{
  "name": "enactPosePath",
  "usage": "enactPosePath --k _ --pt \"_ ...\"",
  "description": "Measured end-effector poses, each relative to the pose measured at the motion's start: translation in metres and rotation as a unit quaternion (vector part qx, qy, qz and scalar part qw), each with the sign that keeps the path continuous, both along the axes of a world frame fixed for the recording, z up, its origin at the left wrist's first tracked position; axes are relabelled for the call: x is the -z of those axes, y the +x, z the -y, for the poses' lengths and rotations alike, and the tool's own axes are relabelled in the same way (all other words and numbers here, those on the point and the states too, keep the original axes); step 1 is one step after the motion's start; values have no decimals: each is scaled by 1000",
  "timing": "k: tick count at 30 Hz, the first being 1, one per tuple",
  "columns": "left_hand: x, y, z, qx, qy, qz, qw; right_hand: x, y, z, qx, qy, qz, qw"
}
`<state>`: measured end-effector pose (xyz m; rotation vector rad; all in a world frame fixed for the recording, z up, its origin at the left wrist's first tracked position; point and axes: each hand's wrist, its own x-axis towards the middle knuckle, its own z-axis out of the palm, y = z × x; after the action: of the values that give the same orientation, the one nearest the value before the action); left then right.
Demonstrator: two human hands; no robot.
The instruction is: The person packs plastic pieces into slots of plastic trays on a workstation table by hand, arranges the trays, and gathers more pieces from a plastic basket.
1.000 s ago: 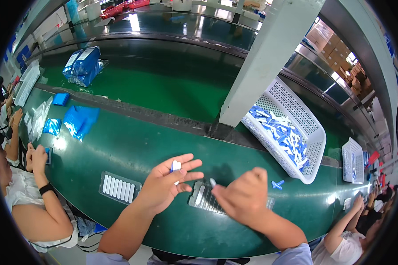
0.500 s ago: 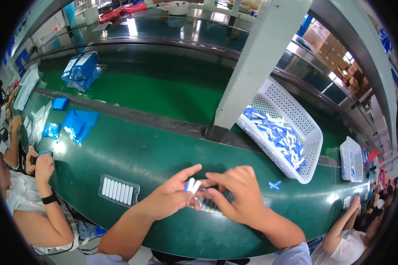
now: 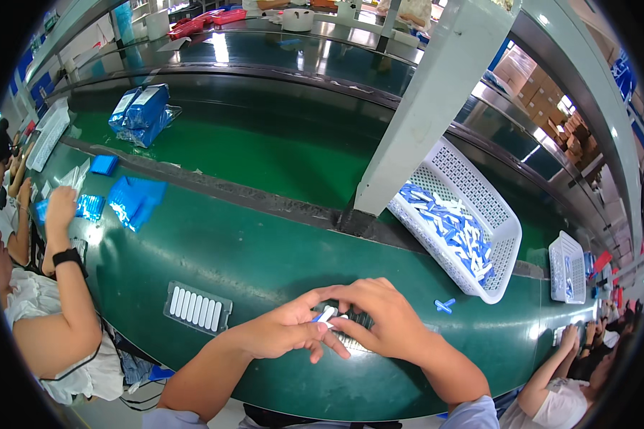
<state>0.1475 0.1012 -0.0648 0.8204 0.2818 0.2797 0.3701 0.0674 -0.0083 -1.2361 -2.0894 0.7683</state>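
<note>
My left hand [image 3: 283, 332] holds a few small blue-and-white plastic sticks [image 3: 326, 315] between thumb and fingers, above the green table. My right hand [image 3: 385, 319] meets it from the right, its thumb and fingers closed at the ends of these sticks. Under the hands lies a clear slotted tray [image 3: 360, 342], mostly hidden by them. To the left of my left hand rests another clear tray [image 3: 225, 314], with several white sticks [image 3: 195, 308] side by side in it.
At the right a white perforated basket [image 3: 506, 236] holds many loose blue and white sticks. Two sticks [image 3: 445, 306] lie crossed near it. A grey post [image 3: 408, 136] rises behind the table. Blue packs [image 3: 142, 114] sit on the conveyor. A co-worker's arm [image 3: 66, 286] is at left.
My hands have come together, and my right fingers have closed in on the sticks in my left hand. At left, the co-worker's hand has moved farther out over the blue packs.
</note>
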Motion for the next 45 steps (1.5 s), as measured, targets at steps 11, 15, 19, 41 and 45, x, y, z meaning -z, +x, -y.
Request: enactPosePath --k 11,15,19,41,45 --pt "-10 1 0 13 3 -42 999 20 12 3 -63 228 68 969" --pt "-12 3 2 3 7 -41 999 13 16 0 -93 201 80 972" --pt "-5 0 0 13 65 -62 996 3 21 -1 -91 63 67 992" --pt "-7 8 -5 -303 42 -116 945 19 25 2 3 -188 -79 979" --pt "-6 8 -4 -273 29 -91 957 35 18 -4 -71 50 132 987"
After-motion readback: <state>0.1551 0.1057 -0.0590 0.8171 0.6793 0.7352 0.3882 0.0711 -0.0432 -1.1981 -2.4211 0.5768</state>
